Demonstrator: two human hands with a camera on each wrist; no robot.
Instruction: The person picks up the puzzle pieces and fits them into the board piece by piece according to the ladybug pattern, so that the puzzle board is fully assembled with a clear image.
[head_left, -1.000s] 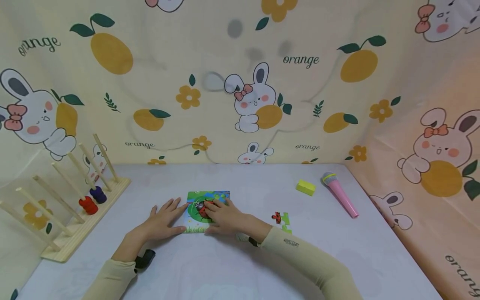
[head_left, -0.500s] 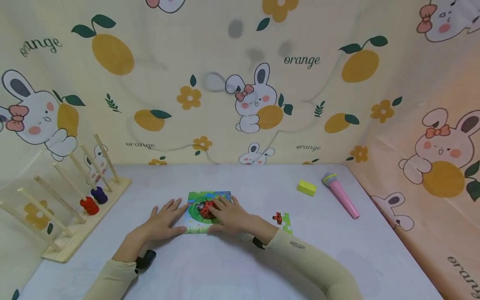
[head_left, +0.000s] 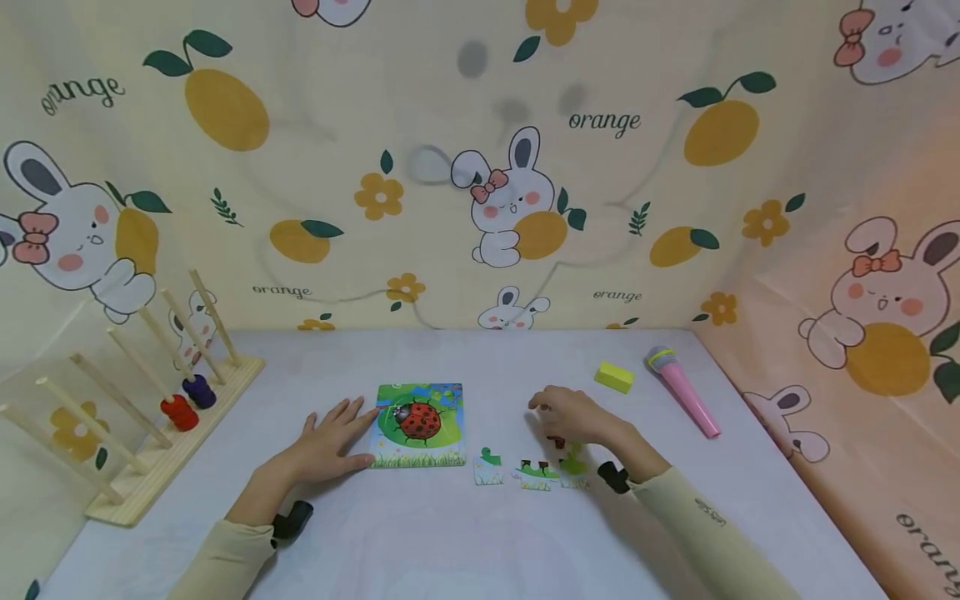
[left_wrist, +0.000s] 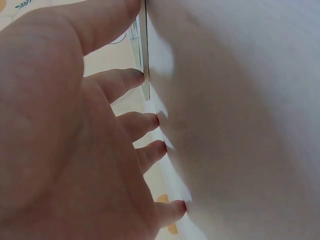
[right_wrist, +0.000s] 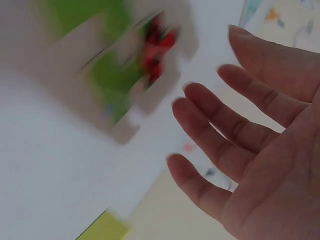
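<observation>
A square ladybug puzzle (head_left: 435, 437) lies flat at the table's middle, its red beetle picture in full view. My left hand (head_left: 326, 446) rests at its left side, fingers spread and fairly straight. In the left wrist view, the forefinger and thumb touch the puzzle's thin edge (left_wrist: 144, 55), while other fingertips meet the tabletop. Over loose jigsaw pieces to the right hovers my right hand (head_left: 573, 412), fingers loosely bent and holding nothing. One piece (head_left: 489, 468) shows a green shape and grass; another (head_left: 536, 475) lies beside it. A green-and-red piece (right_wrist: 117, 75) is blurred below the right hand.
A wooden peg rack (head_left: 168, 450) with red rings (head_left: 178, 412) and dark purple rings (head_left: 198, 392) stands at left. Farther right are a yellow block (head_left: 614, 377) and a pink toy microphone (head_left: 686, 396). Patterned cloth (head_left: 420, 108) hangs behind the table.
My right hand has lifted off the puzzle and moved right, over the loose pieces, uncovering the ladybug and the pieces near it. My left hand has stayed in place.
</observation>
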